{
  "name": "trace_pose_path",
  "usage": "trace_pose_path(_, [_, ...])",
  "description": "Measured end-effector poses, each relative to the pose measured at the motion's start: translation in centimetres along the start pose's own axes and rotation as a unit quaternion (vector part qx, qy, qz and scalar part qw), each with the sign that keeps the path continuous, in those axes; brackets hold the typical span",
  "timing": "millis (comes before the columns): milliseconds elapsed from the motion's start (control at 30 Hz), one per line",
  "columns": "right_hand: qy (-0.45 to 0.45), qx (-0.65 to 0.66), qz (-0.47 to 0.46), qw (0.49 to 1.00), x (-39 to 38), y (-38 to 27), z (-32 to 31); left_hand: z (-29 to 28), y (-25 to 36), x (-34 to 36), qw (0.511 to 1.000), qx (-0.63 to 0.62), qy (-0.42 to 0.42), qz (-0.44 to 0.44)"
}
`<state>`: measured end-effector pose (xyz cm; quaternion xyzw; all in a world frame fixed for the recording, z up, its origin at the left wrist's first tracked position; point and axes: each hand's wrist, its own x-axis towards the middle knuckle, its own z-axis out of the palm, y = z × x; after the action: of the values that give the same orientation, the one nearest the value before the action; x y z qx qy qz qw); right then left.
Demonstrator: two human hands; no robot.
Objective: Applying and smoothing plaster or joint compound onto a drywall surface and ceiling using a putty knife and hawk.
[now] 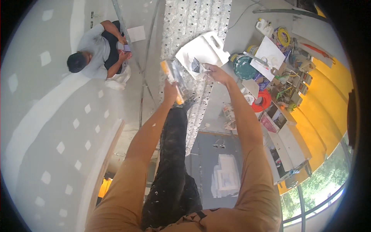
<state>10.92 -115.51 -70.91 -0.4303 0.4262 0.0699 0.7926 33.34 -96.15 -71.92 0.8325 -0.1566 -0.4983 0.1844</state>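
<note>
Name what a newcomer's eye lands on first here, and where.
The white jug stands out first, upper centre, over the speckled metal plank. Just left of it and nearer, the left hand holds a wide orange-edged tool. Then the bright yellow wall curving along the right side.

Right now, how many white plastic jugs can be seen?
2: the near jug, over the perforated plank by the right hand; the far jug, at upper right. More may be hidden.
</note>
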Motion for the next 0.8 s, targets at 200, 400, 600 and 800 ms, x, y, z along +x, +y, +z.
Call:
trace_pose_path(200, [0.134,-0.012,-0.099,0.986,-12.4,-2.2,1.6,-3.9,2.9,-4.0,0.988,-0.109,0.011,0.108])
trace_pose_path(400, [0.164,0.045,-0.106,0.98,-26.3,-7.7,4.9,-6.6,11.0,-8.1,0.942,-0.287,-0.155,0.084])
trace_pose_path(600, [0.299,-0.037,-0.174,0.938,-42.2,-17.2,11.2,-6.8,24.8,-16.5,0.853,-0.37,-0.367,0.0])
trace_pose_path(800, [0.448,-0.341,-0.287,0.775,-54.3,-18.8,16.0,-8.3,35.9,-32.2,0.796,-0.351,-0.493,0.017])
